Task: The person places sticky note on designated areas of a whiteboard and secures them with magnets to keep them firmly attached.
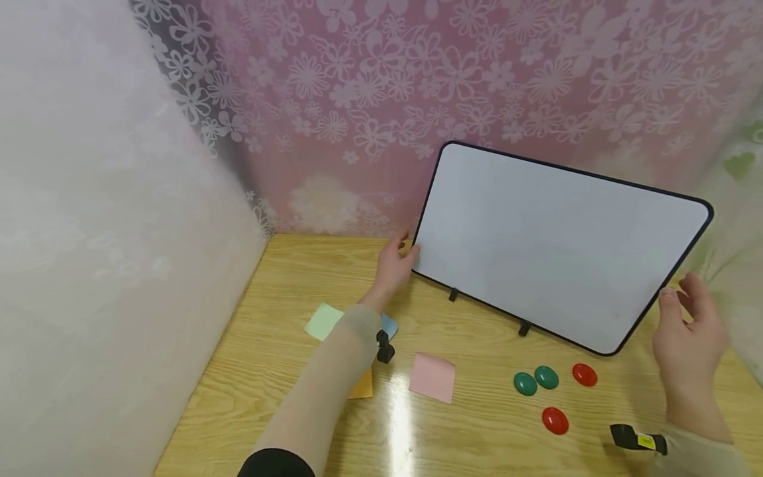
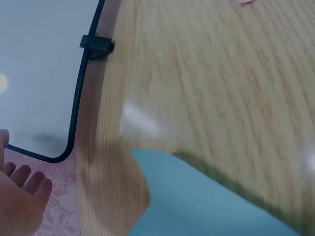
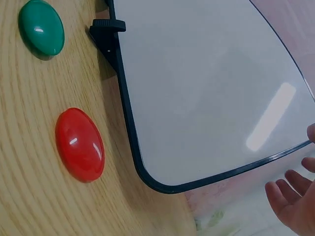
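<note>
A blank whiteboard (image 1: 554,245) with a thin black frame stands tilted back on two black feet, one of them a clip-like foot (image 3: 108,37) on its lower edge. My left hand (image 1: 393,268) is at the board's left side, its thumb touching the frame and its other fingers loosely bent and apart from it. On the opposite side, my right hand (image 1: 691,338) has its thumb at the right edge, with relaxed fingers spread outside the frame. In the right wrist view those fingers (image 3: 290,189) show a gap from the board.
Oval magnet-like pieces, two green (image 1: 546,377) and two red (image 1: 556,421), lie before the board. Sticky notes lie on the wooden table: pink (image 1: 432,377), pale green (image 1: 324,320), orange (image 1: 361,386) and a curled blue one (image 2: 197,196). A pink floral curtain (image 1: 369,99) hangs behind.
</note>
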Demonstrator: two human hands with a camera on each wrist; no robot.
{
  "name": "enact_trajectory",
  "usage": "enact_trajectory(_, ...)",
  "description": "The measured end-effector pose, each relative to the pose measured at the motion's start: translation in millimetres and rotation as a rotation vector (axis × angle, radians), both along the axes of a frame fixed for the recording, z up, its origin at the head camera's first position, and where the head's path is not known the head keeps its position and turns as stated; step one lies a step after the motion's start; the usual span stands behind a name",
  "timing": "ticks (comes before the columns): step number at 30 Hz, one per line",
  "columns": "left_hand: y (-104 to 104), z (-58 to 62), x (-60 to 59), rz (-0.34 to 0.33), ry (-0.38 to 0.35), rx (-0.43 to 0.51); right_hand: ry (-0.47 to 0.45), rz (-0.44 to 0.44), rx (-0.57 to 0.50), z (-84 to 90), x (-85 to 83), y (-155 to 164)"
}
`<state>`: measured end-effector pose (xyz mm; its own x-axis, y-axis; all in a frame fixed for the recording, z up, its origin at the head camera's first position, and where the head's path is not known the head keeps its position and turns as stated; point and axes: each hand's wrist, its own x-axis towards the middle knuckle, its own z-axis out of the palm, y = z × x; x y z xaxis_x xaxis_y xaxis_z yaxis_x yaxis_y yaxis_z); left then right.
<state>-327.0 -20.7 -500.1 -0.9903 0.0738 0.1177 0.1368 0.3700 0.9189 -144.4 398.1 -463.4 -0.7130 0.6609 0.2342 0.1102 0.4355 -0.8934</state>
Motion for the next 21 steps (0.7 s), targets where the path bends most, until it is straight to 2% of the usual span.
enact_trajectory(3,-1,1.3,-0.6,-0.018,-0.014,0.0,-0.058,0.038,-0.084,-1.5,-3.4,6)
enact_trajectory(6,-2,3.1,-1.1,-0.025,-0.034,0.002,-0.055,0.059,-0.178,-3.2,-6.7,9)
enact_trajectory(9,0,4.8,-2.0,-0.034,-0.042,0.008,0.0,0.075,-0.306,-4.7,-9.1,12)
enact_trajectory(13,1,5.8,-3.3,-0.033,-0.039,0.028,0.083,0.102,-0.416,-6.4,-10.1,16)
enact_trajectory(18,1,4.7,-3.2,-0.004,-0.028,0.024,0.192,0.194,-0.513,-9.2,-7.9,19)
enact_trajectory(21,1,3.8,-2.7,0.008,-0.028,0.004,0.221,0.221,-0.541,-10.4,-6.6,19)
